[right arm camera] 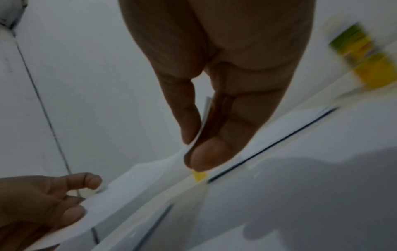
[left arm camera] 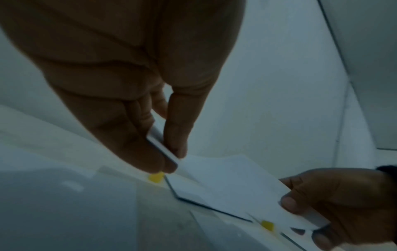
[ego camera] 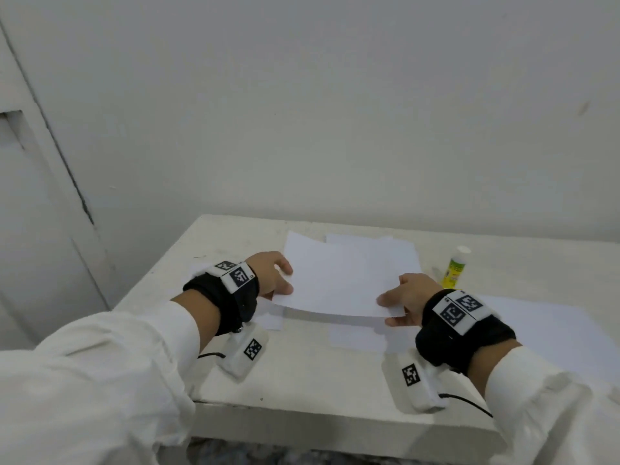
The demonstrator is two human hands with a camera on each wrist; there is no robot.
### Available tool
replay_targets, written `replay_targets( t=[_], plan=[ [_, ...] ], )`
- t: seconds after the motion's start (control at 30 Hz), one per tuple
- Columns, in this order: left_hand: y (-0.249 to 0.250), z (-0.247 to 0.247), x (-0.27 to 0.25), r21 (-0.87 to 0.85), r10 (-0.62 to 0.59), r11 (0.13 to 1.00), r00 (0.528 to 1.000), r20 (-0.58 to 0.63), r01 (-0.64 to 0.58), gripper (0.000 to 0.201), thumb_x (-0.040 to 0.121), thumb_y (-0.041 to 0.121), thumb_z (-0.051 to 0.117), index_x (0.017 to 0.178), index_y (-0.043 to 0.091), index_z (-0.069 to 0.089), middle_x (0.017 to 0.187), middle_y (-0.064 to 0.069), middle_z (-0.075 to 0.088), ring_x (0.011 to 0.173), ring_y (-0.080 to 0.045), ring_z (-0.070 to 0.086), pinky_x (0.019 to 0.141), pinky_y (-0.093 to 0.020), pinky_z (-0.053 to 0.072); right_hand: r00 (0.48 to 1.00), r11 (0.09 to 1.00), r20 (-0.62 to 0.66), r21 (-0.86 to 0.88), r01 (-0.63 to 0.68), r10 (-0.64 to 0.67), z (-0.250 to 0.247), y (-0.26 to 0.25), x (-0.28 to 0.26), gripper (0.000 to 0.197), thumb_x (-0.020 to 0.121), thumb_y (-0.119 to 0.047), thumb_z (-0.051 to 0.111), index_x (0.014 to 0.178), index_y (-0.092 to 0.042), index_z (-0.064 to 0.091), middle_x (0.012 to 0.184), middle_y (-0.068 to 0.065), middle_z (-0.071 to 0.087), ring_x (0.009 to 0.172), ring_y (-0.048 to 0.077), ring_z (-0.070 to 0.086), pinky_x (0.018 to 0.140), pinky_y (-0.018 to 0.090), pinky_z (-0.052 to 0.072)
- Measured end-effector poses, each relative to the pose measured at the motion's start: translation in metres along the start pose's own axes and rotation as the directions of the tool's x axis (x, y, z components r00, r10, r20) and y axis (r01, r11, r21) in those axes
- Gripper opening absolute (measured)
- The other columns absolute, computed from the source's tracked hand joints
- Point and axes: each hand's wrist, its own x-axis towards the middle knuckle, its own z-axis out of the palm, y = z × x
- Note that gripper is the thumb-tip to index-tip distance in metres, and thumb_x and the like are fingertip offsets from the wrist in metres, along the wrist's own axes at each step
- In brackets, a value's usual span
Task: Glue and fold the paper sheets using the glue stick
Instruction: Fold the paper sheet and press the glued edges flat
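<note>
I hold a white paper sheet (ego camera: pixel 339 280) lifted off the white table (ego camera: pixel 302 374), its near edge raised and casting a shadow. My left hand (ego camera: pixel 280 278) pinches its left edge between thumb and fingers (left arm camera: pixel 171 152). At the near right corner my right hand (ego camera: pixel 397 302) pinches the sheet (right arm camera: pixel 201 129) between thumb and forefinger. A glue stick (ego camera: pixel 454 268), yellow-green with a white cap, stands upright just beyond my right hand; it shows blurred in the right wrist view (right arm camera: pixel 363 57).
More white sheets lie on the table: one under the held sheet (ego camera: pixel 359 338), one at the far side (ego camera: pixel 355 238), a large one at the right (ego camera: pixel 550 333). Small yellow marks (left arm camera: pixel 156 177) sit on the tabletop. A grey wall (ego camera: pixel 335 112) rises directly behind.
</note>
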Motion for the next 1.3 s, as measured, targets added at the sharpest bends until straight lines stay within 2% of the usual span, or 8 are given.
replay_targets(
  t=[0.13, 0.23, 0.37, 0.47, 0.53, 0.73, 1.17, 1.3],
  plan=[
    [0.020, 0.055, -0.003, 0.162, 0.009, 0.986, 0.994, 0.108, -0.026, 0.017, 0.080, 0.000, 0.072, 0.080, 0.015, 0.064, 0.072, 0.000, 0.056, 0.056, -0.011, 0.055, 0.046, -0.015, 0.051, 0.998, 0.994, -0.040, -0.097, -0.057, 0.053, -0.051, 0.028, -0.006, 0.040, 0.076, 0.002, 0.075, 0.106, -0.009, 0.051, 0.102, 0.014, 0.058, 0.072, 0.027, 0.058, 0.045, 0.025, 0.051],
    [0.023, 0.078, -0.006, 0.243, -0.018, 0.970, 0.988, 0.152, -0.019, 0.014, 0.081, 0.003, 0.073, 0.087, 0.014, 0.068, 0.067, 0.001, 0.058, 0.050, -0.009, 0.054, 0.048, -0.014, 0.051, 0.995, 0.967, -0.065, -0.236, -0.095, 0.082, -0.066, 0.043, -0.009, 0.041, 0.077, -0.006, 0.076, 0.110, -0.008, 0.051, 0.091, 0.013, 0.059, 0.065, 0.023, 0.057, 0.050, 0.026, 0.050],
    [0.022, 0.093, -0.004, 0.300, -0.006, 0.953, 0.988, 0.154, -0.041, 0.021, 0.081, 0.006, 0.074, 0.101, 0.010, 0.070, 0.065, 0.002, 0.057, 0.041, -0.005, 0.053, 0.047, -0.013, 0.049, 0.993, 0.923, -0.086, -0.371, -0.106, 0.080, -0.071, 0.048, -0.010, 0.041, 0.079, -0.011, 0.076, 0.113, 0.001, 0.056, 0.093, 0.016, 0.063, 0.072, 0.026, 0.059, 0.061, 0.032, 0.052],
    [0.023, 0.096, 0.000, 0.338, -0.019, 0.940, 0.988, 0.156, -0.035, 0.012, 0.080, 0.005, 0.074, 0.087, 0.013, 0.068, 0.065, 0.000, 0.057, 0.051, -0.011, 0.053, 0.050, -0.016, 0.049, 0.993, 0.890, -0.096, -0.444, -0.102, 0.066, -0.068, 0.046, -0.008, 0.038, 0.079, -0.016, 0.076, 0.109, 0.002, 0.059, 0.099, 0.017, 0.066, 0.081, 0.029, 0.062, 0.079, 0.038, 0.054],
    [0.020, 0.097, 0.002, 0.352, -0.038, 0.936, 0.986, 0.162, -0.021, 0.017, 0.080, 0.003, 0.075, 0.075, 0.016, 0.064, 0.064, -0.001, 0.058, 0.052, -0.011, 0.054, 0.050, -0.017, 0.050, 0.991, 0.835, -0.120, -0.538, -0.113, 0.057, -0.068, 0.046, -0.006, 0.045, 0.078, -0.024, 0.077, 0.113, 0.000, 0.060, 0.113, 0.015, 0.065, 0.099, 0.030, 0.062, 0.090, 0.038, 0.051],
    [0.011, 0.098, 0.007, 0.349, -0.063, 0.937, 0.978, 0.200, -0.011, 0.019, 0.078, 0.004, 0.076, 0.072, 0.017, 0.064, 0.062, 0.001, 0.059, 0.056, -0.008, 0.055, 0.048, -0.016, 0.047, 0.984, 0.736, -0.167, -0.658, -0.160, 0.064, -0.063, 0.045, -0.001, 0.052, 0.085, -0.032, 0.069, 0.125, -0.002, 0.054, 0.128, 0.013, 0.058, 0.119, 0.028, 0.053, 0.101, 0.034, 0.042],
    [0.010, 0.099, 0.009, 0.318, -0.071, 0.948, 0.980, 0.187, 0.008, 0.018, 0.079, 0.007, 0.076, 0.071, 0.018, 0.065, 0.065, 0.001, 0.060, 0.057, -0.007, 0.055, 0.050, -0.016, 0.048, 0.991, 0.759, -0.100, -0.637, -0.133, 0.090, -0.066, 0.051, 0.016, 0.043, 0.080, -0.017, 0.074, 0.117, 0.000, 0.060, 0.116, 0.016, 0.063, 0.111, 0.033, 0.059, 0.099, 0.043, 0.047],
    [0.010, 0.100, 0.009, 0.321, -0.072, 0.947, 0.979, 0.188, 0.008, 0.017, 0.078, 0.008, 0.077, 0.071, 0.019, 0.065, 0.065, 0.001, 0.060, 0.058, -0.007, 0.055, 0.052, -0.016, 0.049, 0.991, 0.762, -0.092, -0.633, -0.134, 0.098, -0.070, 0.052, 0.016, 0.032, 0.079, -0.016, 0.074, 0.103, -0.003, 0.057, 0.106, 0.008, 0.058, 0.099, 0.027, 0.057, 0.089, 0.033, 0.048]
  ],
)
